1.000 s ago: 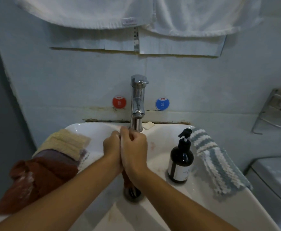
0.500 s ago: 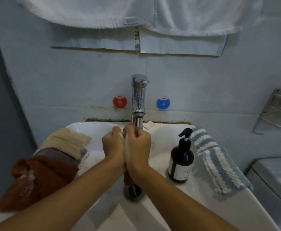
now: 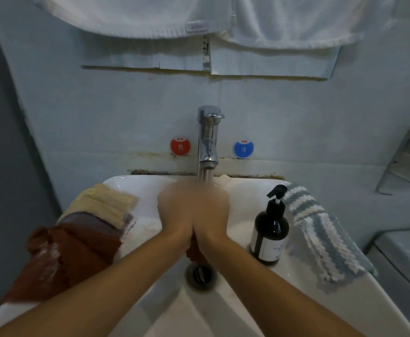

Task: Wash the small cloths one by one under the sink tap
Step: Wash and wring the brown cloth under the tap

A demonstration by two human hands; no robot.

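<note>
Down at the near end of the basin: your drain (image 3: 201, 276) sits open right under the work, and the rust-red cloth (image 3: 193, 251) hangs just above it. If you lose it, a corner could sag into the hole.

Between your wrists: that dangling bit is all you can see of the cloth. The rest is buried between your palms.

Your hands: left hand (image 3: 174, 210) and right hand (image 3: 211, 210) are pressed together under the tap, closed around the cloth. They're motion-blurred, so I can't tell how the fingers lie, but it looks like a scrubbing rub.

Slip risk: wet fabric plus fast rubbing, so I'd guess a loose grip drops it into the sink (image 3: 150, 186).

Left rim: the soapy brown cloth (image 3: 60, 259) hangs half off the edge, next to the purple-grey cloth (image 3: 89, 218) and the yellow cloth (image 3: 106, 203). Bump it with your left forearm and it probably slides to the floor.

Right rim: the dark pump bottle (image 3: 271, 229) stands just beside your right forearm. A wide elbow swing could tip it.

Further right: the blue-and-white striped cloth (image 3: 320, 234) drapes over the rim and could slide off too.

Behind your hands: the chrome tap (image 3: 208, 137) is running straight onto your knuckles, so splash onto the waiting cloths seems likely.
</note>
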